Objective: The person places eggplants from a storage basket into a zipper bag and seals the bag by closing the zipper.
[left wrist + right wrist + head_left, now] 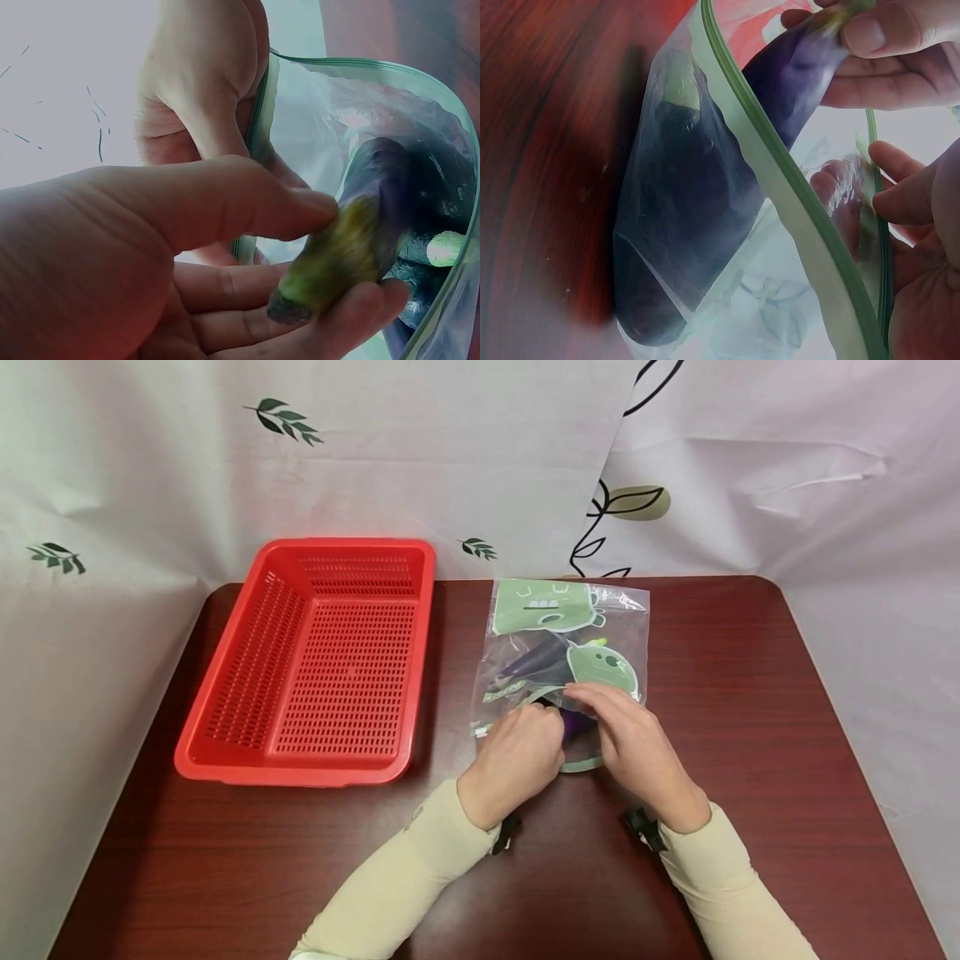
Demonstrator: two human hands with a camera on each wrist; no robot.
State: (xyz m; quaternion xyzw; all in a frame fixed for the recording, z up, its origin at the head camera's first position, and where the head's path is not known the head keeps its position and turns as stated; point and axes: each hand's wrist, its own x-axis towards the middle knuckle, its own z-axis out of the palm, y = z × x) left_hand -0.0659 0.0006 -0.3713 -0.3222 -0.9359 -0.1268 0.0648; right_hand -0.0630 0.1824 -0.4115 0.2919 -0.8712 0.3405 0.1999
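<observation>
A clear zip bag (633, 618) printed with green cartoon figures lies flat, its green-edged mouth towards me. My left hand (517, 756) pinches an eggplant (341, 259) by its yellow-green stem end, between thumb and fingers. The eggplant's purple body reaches through the bag's mouth, its far end inside. With thumb and fingers on either side of the plastic, my right hand (930, 232) holds the green zip rim (802, 195). At least one more dark eggplant (697, 180) is inside the bag, seen through the film.
A red plastic basket (303, 774) with slotted walls stands left of the bag; no contents show in it. Both are on a dark reddish wooden table (750, 735). White cloth (487, 460) with leaf prints hangs behind and at the sides.
</observation>
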